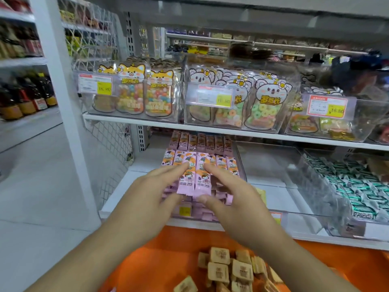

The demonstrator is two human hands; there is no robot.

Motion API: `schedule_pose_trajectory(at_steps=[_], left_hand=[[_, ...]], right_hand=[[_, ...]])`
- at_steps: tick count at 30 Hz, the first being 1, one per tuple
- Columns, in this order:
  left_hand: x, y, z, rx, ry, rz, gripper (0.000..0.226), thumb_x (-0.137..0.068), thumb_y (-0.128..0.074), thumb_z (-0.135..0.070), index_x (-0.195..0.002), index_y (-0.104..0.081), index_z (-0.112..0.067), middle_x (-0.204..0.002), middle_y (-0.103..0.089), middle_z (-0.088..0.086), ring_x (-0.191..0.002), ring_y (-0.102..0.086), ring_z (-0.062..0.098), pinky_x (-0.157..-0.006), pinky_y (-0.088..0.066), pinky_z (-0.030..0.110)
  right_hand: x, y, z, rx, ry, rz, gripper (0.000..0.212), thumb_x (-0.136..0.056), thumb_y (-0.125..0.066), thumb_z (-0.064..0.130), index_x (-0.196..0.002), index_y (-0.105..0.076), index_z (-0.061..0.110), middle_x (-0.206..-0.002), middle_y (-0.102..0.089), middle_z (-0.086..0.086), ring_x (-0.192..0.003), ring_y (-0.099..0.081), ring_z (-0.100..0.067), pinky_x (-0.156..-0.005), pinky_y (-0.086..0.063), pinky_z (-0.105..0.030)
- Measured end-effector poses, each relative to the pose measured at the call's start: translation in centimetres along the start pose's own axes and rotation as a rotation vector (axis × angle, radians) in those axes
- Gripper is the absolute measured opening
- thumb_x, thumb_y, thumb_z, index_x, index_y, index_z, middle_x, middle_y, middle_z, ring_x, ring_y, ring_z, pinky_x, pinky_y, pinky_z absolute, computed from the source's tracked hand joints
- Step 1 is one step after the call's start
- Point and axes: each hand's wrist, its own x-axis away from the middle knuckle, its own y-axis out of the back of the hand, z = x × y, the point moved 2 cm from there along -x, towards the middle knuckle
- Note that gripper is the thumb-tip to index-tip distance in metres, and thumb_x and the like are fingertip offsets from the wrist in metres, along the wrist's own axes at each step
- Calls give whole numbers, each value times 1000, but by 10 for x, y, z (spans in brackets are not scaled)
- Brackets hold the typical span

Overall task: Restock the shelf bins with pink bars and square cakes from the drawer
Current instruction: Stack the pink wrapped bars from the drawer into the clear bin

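Holding pink bars (193, 175), both hands outstretched.

Price tags (224, 99) blurred; square cakes (229, 270) cut off.

White shelving (134, 121), mesh panel (92, 43), pale floor (37, 175)

Candy bags (267, 106) upper shelf; green-white packets (357, 190) right; bottles (27, 98) left.
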Motion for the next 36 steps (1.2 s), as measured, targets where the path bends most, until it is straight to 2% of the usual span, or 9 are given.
schedule_pose_trajectory(at_steps=[3, 6, 10, 13, 15, 19, 26, 30, 36], left_hand=[[-31, 0, 22, -104, -22, -26, 65, -96, -71, -18, -152, -47, -41, -144, -47, -29, -133, -39, -15, -100, -15, -8], [-68, -2, 42, -168, -36, -46, 63, -99, -67, -24, -155, -44, -37, -155, -51, -7, -146, -40, 10, -117, -26, 17], [-110, -6, 71, -108, 51, -13, 42, -101, -63, -31, -142, -58, -38, -136, -66, -4, -129, -57, 20, -103, -45, 32], [-134, -13, 95, -29, 123, 5, 15, -102, -62, -37, -115, -68, -35, -106, -71, -17, -107, -65, 13, -80, -47, 18], [-148, -17, 106, 11, 164, 30, 22, -103, -60, -38, -124, -68, -39, -107, -70, -17, -105, -65, 11, -77, -44, 10], [-162, -19, 116, 40, 113, 55, 46, -101, -58, -40, -138, -46, -66, -131, -67, -22, -122, -62, 14, -104, -49, 32], [-172, -21, 125, 60, 128, 126, 58, -99, -62, -35, -147, -42, -61, -149, -49, -29, -135, -46, 1, -92, -35, 10], [-175, -24, 125, 124, 137, 159, 46, -98, -62, -44, -139, -50, -63, -122, -46, -47, -105, -47, -19, -72, -29, -10], [-182, -30, 132, 103, 141, 74, 47, -102, -57, -22, -141, -57, -49, -141, -61, -18, -125, -56, 8, -97, -43, 10]], right_hand=[[-41, -7, 0, 150, 55, 24, 66, -100, -67, 41, -158, -36, 47, -158, -38, 31, -137, -28, 21, -108, -21, -5], [-86, -15, -2, 216, 90, 17, 64, -101, -66, 39, -158, -38, 40, -157, -46, 21, -142, -37, 2, -101, -25, -8], [-138, -28, -17, 285, 60, 43, 52, -102, -63, 44, -151, -50, 31, -142, -64, 5, -128, -58, -18, -96, -45, -25], [-167, -33, -26, 365, 28, 82, 49, -103, -59, 49, -148, -52, 33, -136, -68, -4, -125, -59, -30, -93, -47, -31], [-182, -34, -30, 409, 12, 103, 55, -103, -56, 52, -154, -42, 41, -147, -60, -1, -133, -55, -30, -93, -43, -28], [-205, -40, -37, 393, 63, 101, 54, -101, -58, 51, -152, -41, 42, -147, -59, 1, -128, -57, -29, -107, -48, -42], [-219, -45, -39, 389, 48, 144, 44, -102, -62, 44, -145, -53, 40, -113, -71, 6, -87, -67, -13, -72, -51, -27], [-226, -44, -43, 361, -16, 140, 43, -104, -59, 40, -146, -51, 44, -102, -72, 7, -68, -64, -7, -58, -49, -27], [-229, -47, -44, 413, -62, 122, 55, -103, -58, 42, -155, -41, 47, -103, -67, 11, -65, -68, -11, -54, -47, -23]])
